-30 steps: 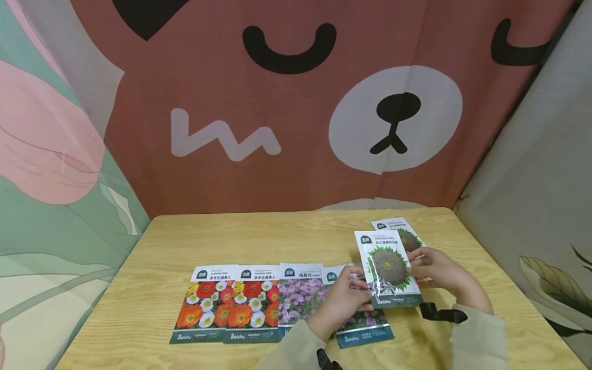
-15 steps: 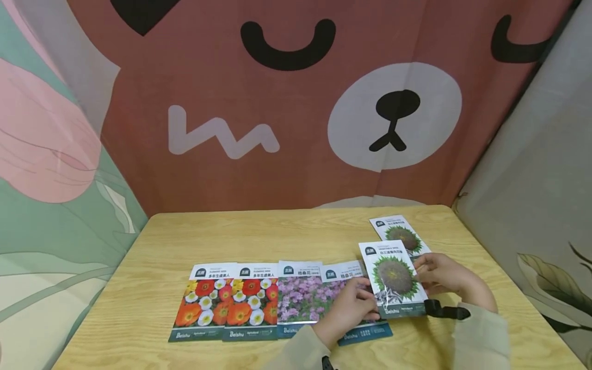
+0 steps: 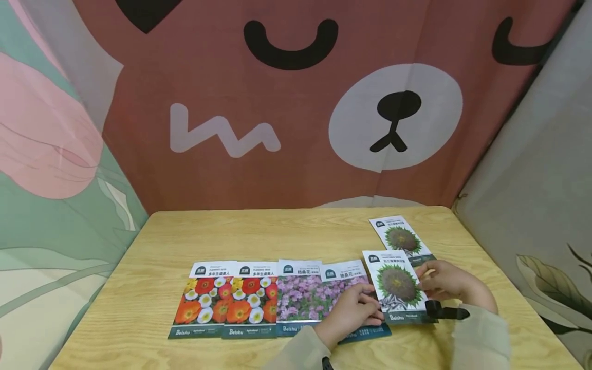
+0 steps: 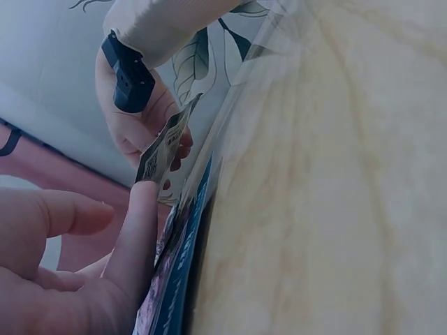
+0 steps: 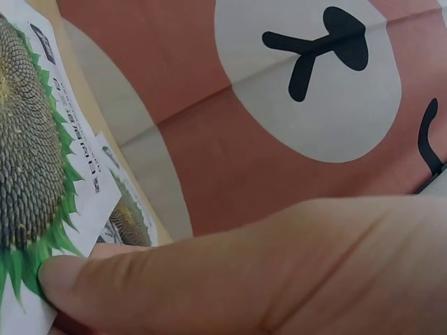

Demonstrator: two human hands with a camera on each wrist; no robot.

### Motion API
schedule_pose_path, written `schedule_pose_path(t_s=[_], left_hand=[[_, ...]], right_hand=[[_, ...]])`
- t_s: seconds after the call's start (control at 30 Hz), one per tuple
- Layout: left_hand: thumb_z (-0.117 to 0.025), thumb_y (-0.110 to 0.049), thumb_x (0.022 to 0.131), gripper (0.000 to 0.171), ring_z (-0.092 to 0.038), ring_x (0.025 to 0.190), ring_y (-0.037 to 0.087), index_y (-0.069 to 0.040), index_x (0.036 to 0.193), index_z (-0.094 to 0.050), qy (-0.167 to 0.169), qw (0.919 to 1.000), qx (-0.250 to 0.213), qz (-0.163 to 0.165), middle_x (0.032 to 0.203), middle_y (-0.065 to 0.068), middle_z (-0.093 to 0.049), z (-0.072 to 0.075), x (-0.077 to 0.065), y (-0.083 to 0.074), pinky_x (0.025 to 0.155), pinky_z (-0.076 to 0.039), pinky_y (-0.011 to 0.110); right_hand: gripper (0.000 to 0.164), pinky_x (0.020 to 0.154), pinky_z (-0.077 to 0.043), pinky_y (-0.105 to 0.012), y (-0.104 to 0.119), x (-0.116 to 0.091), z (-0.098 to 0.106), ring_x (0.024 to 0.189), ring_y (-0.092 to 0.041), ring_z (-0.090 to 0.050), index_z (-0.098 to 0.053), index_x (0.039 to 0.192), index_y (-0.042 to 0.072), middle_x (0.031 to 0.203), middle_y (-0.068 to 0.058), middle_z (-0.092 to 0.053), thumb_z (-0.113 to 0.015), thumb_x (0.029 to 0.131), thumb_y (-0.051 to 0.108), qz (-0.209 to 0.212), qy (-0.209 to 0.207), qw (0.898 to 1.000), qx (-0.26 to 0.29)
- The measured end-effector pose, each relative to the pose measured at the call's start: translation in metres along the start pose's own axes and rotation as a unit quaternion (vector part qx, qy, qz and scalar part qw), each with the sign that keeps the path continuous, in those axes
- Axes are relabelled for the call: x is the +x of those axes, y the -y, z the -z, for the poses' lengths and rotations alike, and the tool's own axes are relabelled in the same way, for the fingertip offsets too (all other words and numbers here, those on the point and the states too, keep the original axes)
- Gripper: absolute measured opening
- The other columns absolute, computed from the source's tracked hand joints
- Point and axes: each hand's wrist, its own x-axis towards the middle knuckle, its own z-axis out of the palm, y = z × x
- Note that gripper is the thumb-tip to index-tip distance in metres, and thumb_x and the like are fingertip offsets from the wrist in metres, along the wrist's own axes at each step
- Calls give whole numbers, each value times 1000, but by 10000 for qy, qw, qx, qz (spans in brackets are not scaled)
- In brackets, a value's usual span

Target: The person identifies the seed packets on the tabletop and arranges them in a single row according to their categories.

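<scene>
A sunflower seed packet with a white top and dark green bottom band is held tilted over the right end of a row of packets. My right hand pinches its right edge, thumb on the printed front in the right wrist view. My left hand is at its left edge, over a purple-flower seed packet. One straight left finger touches the held packet's edge in the left wrist view. A second sunflower seed packet lies behind, partly covered by the held one.
Two red-and-white poppy seed packets and another purple-flower packet continue the row leftward on the wooden table. A bear-print curtain hangs behind the table's far edge. Patterned cloth rises along the right side.
The held sunflower packet has moved down towards the near edge and slightly right, both hands moving with it. More of the sunflower packet behind it now shows. The row has stayed in place.
</scene>
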Motion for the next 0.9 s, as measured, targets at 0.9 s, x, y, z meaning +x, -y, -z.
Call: schedule_pose_path(t_s=[0.9], left_hand=[[-53, 1, 101, 36, -73, 89, 33, 4, 136, -53, 571, 9969, 460, 290, 94, 13, -68, 15, 6, 3, 74, -62, 36]], right_hand=[[16, 60, -51, -32, -6, 7, -7, 68, -17, -59, -55, 102, -7, 74, -4, -58, -64, 90, -1, -278, 44, 9993, -255]])
